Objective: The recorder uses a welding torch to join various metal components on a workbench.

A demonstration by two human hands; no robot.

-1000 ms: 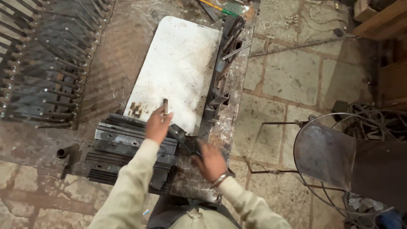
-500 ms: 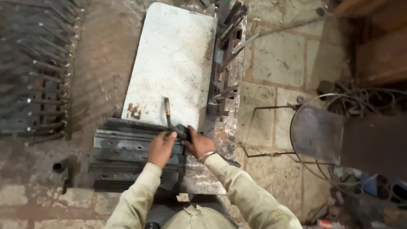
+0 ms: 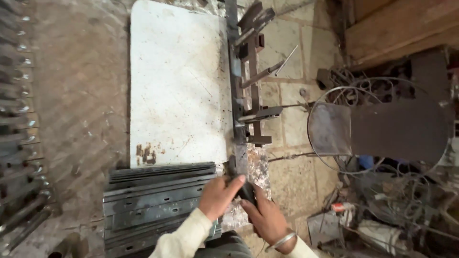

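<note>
My left hand (image 3: 218, 195) and my right hand (image 3: 264, 217) meet at the near right corner of a white metal sheet (image 3: 179, 86). Together they close around a small dark metal piece (image 3: 245, 190), which sits at the near end of a long dark steel jig (image 3: 239, 95) along the sheet's right edge. Most of the dark piece is hidden by my fingers. A metal bangle is on my right wrist. Just left of my left hand lies a stack of flat grey steel bars with slots (image 3: 153, 203).
Rows of black metal bars (image 3: 19, 143) lie on the floor at the far left. At the right stand a round wire-framed metal stand (image 3: 334, 129), tangled wire and scrap (image 3: 397, 210), and wooden planks (image 3: 397, 28). Stone paving (image 3: 291, 177) lies between.
My hands have shifted right, from above the stacked bars to the near end of the jig. The thin rod my left hand held up a second ago is no longer seen. The camera has moved closer.
</note>
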